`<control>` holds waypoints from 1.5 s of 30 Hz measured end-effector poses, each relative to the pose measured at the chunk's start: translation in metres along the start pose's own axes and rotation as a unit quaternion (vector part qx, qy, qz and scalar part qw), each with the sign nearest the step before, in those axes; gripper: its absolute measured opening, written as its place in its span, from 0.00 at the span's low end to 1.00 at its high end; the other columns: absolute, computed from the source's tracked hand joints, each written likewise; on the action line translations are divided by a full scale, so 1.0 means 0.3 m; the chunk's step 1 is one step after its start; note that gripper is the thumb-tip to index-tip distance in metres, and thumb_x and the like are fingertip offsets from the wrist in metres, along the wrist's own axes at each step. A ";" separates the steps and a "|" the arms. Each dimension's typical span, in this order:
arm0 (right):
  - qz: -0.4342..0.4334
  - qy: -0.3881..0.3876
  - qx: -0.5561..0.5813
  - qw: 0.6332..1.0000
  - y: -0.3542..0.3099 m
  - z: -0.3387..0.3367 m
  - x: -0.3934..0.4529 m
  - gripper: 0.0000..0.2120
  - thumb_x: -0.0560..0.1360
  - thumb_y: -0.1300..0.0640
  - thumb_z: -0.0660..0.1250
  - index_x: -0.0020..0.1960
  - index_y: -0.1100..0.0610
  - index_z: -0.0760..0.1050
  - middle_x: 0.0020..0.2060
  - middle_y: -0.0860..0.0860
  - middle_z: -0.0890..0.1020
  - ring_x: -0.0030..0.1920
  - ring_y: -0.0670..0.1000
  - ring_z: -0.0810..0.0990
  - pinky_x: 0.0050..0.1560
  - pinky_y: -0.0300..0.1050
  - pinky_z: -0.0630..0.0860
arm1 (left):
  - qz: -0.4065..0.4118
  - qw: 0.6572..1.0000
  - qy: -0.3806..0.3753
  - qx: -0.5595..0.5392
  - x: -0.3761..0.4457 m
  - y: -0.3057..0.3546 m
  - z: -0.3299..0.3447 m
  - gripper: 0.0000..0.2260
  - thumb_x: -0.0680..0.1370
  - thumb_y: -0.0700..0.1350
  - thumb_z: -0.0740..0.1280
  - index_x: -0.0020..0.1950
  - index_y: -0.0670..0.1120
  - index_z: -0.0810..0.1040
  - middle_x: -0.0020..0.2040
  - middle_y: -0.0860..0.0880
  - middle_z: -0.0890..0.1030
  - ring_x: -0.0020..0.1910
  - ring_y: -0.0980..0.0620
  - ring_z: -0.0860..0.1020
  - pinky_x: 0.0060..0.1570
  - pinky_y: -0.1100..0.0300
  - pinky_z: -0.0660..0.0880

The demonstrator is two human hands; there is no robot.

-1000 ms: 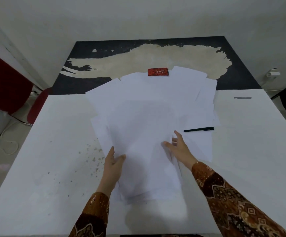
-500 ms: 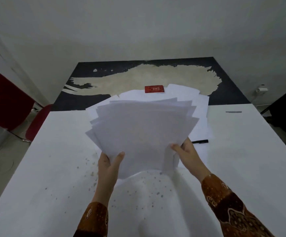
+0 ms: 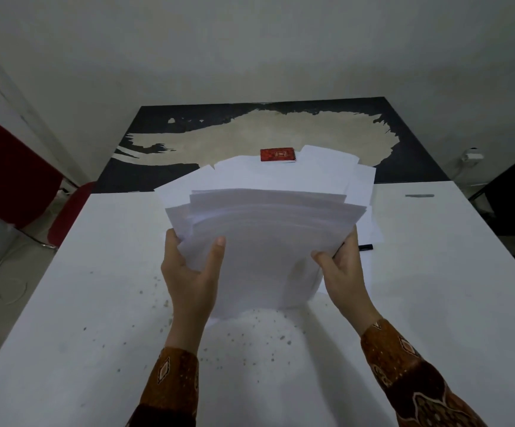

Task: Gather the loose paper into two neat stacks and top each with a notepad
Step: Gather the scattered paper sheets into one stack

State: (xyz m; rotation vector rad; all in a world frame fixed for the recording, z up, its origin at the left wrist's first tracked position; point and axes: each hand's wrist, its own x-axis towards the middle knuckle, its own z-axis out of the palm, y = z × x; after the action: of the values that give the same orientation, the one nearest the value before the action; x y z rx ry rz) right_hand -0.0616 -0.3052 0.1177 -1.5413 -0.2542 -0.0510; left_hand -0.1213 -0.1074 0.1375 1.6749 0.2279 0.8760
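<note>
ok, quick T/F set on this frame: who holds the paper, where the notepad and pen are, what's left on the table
1. Both hands hold the bundle of paper. True: left hand and right hand each have a grip on a side.
2. The red notepad sits on top of the held bundle. False: it lies at the far end of the table, by the loose sheets.
3. All sheets are gathered. False: loose sheets lie beyond the bundle.
4. A black pen lies right of the right hand. True, mostly hidden.
5. The bundle's edges are flush. False: they are fanned.
</note>
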 end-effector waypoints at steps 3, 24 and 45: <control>-0.019 -0.008 0.011 1.000 -0.026 -0.005 -0.001 0.28 0.74 0.73 0.60 0.60 0.43 0.64 0.50 0.37 0.76 0.54 0.39 0.77 0.52 0.34 0.76 | 0.009 1.000 0.023 0.003 -0.001 0.005 0.001 0.16 0.71 0.54 0.69 0.56 0.58 0.69 0.49 0.67 0.76 0.50 0.60 0.78 0.41 0.68 0.79; 0.001 0.013 -0.047 0.999 0.058 0.030 -0.060 0.34 0.75 0.70 0.63 0.70 0.43 0.54 0.60 0.37 0.70 0.60 0.39 0.73 0.55 0.33 0.74 | -0.085 0.996 0.017 -0.006 -0.053 -0.083 -0.017 0.15 0.72 0.55 0.67 0.54 0.50 0.73 0.48 0.56 0.78 0.47 0.55 0.78 0.44 0.59 0.79; 0.009 0.006 -0.084 0.996 0.036 0.045 -0.058 0.39 0.75 0.64 0.67 0.72 0.39 0.49 0.57 0.35 0.71 0.56 0.33 0.74 0.51 0.26 0.73 | -0.163 0.980 0.114 -0.013 0.012 -0.006 0.026 0.18 0.81 0.54 0.58 0.41 0.40 0.69 0.34 0.54 0.70 0.33 0.59 0.70 0.35 0.60 0.70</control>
State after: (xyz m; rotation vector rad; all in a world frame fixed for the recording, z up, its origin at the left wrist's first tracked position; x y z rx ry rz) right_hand -0.0782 -0.2937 0.1038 -1.7103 -0.2308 -0.0697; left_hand -0.1132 -0.1106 0.1369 1.4582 0.6271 0.8154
